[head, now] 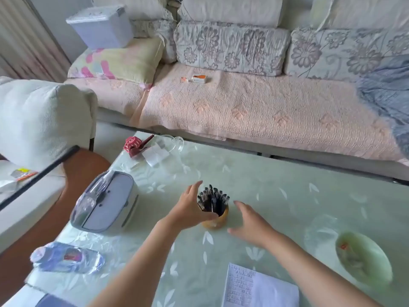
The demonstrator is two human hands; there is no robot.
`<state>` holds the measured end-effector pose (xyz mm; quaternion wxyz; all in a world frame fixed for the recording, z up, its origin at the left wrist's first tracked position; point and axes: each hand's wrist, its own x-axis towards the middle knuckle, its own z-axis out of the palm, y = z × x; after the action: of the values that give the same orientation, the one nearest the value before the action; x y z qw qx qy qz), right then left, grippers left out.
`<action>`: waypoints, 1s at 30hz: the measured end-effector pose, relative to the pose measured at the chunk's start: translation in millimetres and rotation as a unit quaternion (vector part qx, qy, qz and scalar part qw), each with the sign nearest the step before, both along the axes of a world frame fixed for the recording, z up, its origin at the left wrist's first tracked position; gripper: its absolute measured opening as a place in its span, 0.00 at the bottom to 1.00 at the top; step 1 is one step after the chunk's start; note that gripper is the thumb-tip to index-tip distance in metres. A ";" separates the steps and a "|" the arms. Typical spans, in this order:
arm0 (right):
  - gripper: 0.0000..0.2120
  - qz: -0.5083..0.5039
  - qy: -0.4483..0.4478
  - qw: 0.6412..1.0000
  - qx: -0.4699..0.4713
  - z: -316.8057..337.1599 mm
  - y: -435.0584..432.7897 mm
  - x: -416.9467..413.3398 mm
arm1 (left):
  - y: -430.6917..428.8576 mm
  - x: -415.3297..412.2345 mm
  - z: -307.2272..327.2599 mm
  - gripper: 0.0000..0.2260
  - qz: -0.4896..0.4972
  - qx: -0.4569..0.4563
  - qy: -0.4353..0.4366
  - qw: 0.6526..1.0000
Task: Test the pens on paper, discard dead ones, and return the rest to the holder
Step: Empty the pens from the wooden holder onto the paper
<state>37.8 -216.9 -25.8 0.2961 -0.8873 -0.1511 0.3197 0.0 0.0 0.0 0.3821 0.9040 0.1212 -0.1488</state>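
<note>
A wooden pen holder (218, 220) stands in the middle of the pale green table (276, 196), filled with several black-capped pens (213, 198) standing upright. My left hand (190, 204) wraps the holder from its left, thumb lying across its front and fingers reaching up behind the pens. My right hand (250, 224) hovers just right of the holder with fingers spread, apart from it and holding nothing. A sheet of paper (259, 286) with writing on its left part lies at the table's near edge.
A white-and-grey appliance (106, 204) sits left of the holder, and a plastic water bottle (66, 258) lies nearer me. A green bowl (363, 258) is at the right. A glass jug (172, 144) and a red object (135, 145) stand at the far left corner. A sofa (243, 107) runs behind.
</note>
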 end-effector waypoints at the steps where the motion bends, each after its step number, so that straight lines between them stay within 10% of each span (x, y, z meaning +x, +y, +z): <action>1: 0.46 -0.010 -0.009 1.000 0.023 -14.1 3.6 -0.5 | -4.1 0.6 -9.5 0.51 0.002 -0.015 -0.016 1.000; 15: 0.38 -0.118 -0.129 0.938 0.300 -130.1 39.4 -7.2 | -16.1 -10.6 -94.4 0.50 0.052 -0.046 -0.215 0.974; 30: 0.40 -0.119 -0.166 0.935 0.290 -84.6 -82.7 -134.5 | -103.1 -137.5 -74.3 0.47 -0.056 -0.074 -0.286 0.954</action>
<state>-96.7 -299.5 -110.4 0.5469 -0.8149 -0.1776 0.0727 -137.5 -103.1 -74.3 0.4572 0.8834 -0.0556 0.0864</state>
